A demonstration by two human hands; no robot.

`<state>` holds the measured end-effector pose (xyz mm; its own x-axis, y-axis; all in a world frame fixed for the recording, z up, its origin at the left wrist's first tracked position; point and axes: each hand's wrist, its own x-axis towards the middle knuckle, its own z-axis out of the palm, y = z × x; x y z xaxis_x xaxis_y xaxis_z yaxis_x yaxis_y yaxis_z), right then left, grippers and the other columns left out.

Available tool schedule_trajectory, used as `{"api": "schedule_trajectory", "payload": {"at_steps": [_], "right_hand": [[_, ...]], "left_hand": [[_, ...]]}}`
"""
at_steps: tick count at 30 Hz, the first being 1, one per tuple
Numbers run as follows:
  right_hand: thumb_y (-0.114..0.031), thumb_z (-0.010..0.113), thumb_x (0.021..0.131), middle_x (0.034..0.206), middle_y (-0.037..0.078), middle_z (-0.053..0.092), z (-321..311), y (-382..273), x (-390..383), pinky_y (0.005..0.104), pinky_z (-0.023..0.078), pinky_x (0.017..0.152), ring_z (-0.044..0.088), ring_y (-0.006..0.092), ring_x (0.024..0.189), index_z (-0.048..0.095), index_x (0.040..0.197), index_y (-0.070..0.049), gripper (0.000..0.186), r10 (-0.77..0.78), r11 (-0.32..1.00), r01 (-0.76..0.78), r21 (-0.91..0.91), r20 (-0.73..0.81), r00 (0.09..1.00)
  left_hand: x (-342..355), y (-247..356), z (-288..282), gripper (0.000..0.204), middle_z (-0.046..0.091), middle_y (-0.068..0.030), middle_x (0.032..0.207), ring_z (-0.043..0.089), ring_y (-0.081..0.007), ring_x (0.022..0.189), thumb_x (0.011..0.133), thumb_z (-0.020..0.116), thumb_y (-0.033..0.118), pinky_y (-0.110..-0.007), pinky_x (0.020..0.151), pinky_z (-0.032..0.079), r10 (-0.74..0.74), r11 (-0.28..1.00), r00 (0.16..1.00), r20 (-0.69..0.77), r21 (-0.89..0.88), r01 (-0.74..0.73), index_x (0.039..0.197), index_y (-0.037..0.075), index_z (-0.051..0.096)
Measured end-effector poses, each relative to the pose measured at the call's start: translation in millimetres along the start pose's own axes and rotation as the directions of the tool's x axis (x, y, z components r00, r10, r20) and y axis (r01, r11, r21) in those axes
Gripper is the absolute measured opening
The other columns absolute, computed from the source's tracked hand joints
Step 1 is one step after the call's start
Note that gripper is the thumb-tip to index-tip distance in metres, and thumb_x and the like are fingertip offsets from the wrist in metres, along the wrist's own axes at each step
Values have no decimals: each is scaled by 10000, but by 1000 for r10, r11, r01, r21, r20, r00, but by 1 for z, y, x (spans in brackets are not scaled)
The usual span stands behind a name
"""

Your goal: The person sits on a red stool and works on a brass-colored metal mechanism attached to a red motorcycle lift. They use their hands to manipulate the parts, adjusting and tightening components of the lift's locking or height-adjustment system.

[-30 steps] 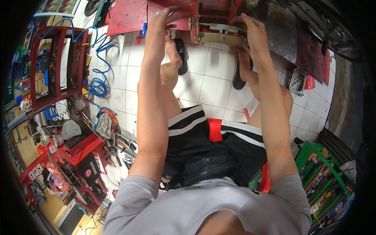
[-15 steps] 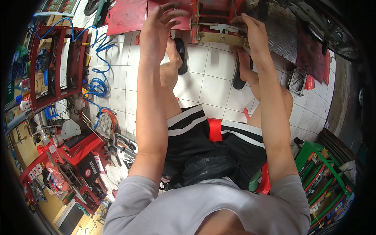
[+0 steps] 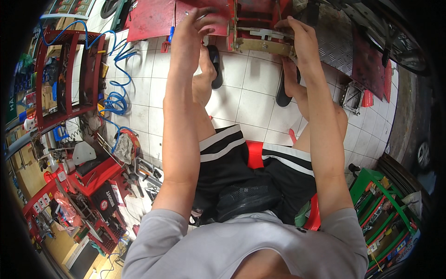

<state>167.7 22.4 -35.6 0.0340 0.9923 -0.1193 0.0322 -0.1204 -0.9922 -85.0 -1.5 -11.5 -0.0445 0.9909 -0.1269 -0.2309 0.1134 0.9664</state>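
My left hand [image 3: 191, 33] is raised over the front edge of the red metal platform [image 3: 148, 19]. Its fingers are bent and apart, slightly blurred, and I make out nothing held in them. Just left of its wrist, a screwdriver with a blue handle [image 3: 171, 34] lies at the platform's edge. My right hand [image 3: 304, 41] is at the right end of the worn metal crossbar [image 3: 260, 45]. Its fingers curl inward above the bar, and whatever they grip is hidden behind them.
A red shelf cart [image 3: 69, 111] and a coiled blue air hose [image 3: 116, 104] are at left. Cluttered red tool racks fill the lower left. On the right are a green tool rack [image 3: 371, 186], a small metal frame [image 3: 353, 97] and part of a wheel [image 3: 402, 56].
My left hand has shifted a little right and down, bringing the blue screwdriver handle into sight. My right hand stays in place.
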Motion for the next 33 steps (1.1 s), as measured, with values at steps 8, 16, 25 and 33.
{"api": "schedule_trajectory", "payload": {"at_steps": [8, 16, 25, 33], "right_hand": [[-300, 524, 985, 864, 49, 726, -1, 1, 0, 288, 475, 755, 622, 142, 827, 765, 901, -8, 388, -16, 999, 16, -32, -2, 1000], [-311, 524, 982, 873, 54, 722, 1, -3, -2, 293, 500, 752, 621, 148, 823, 766, 908, -12, 392, -13, 1000, 13, -27, 3, 1000], [-304, 520, 981, 878, 65, 729, 1, -2, -2, 299, 504, 751, 628, 154, 827, 768, 912, -14, 388, -19, 999, 19, -36, -9, 1000], [-298, 520, 980, 870, 66, 731, 0, -1, -1, 304, 493, 761, 634, 159, 831, 769, 917, -14, 384, -13, 999, 13, -32, -2, 1000]], "left_hand": [[-3, 2, 3, 466, 681, -154, 1183, 578, -204, 1075, 1058, 333, 338, -366, 983, 405, 4, 996, 997, 83, 84, -11, 1311, 6, 540], [-6, 6, 6, 466, 681, -119, 1088, 567, -204, 1097, 1062, 339, 323, -363, 993, 397, 37, 997, 996, 78, 60, -42, 1319, -17, 526], [-4, 2, 5, 458, 687, -121, 1071, 592, -193, 1083, 1056, 366, 315, -356, 973, 406, 53, 996, 996, 74, 71, -58, 1313, -16, 551], [-4, -1, 9, 466, 687, -152, 1182, 592, -229, 1132, 1036, 399, 323, -362, 987, 404, 49, 994, 999, 13, 94, -50, 1310, -21, 555]]}}
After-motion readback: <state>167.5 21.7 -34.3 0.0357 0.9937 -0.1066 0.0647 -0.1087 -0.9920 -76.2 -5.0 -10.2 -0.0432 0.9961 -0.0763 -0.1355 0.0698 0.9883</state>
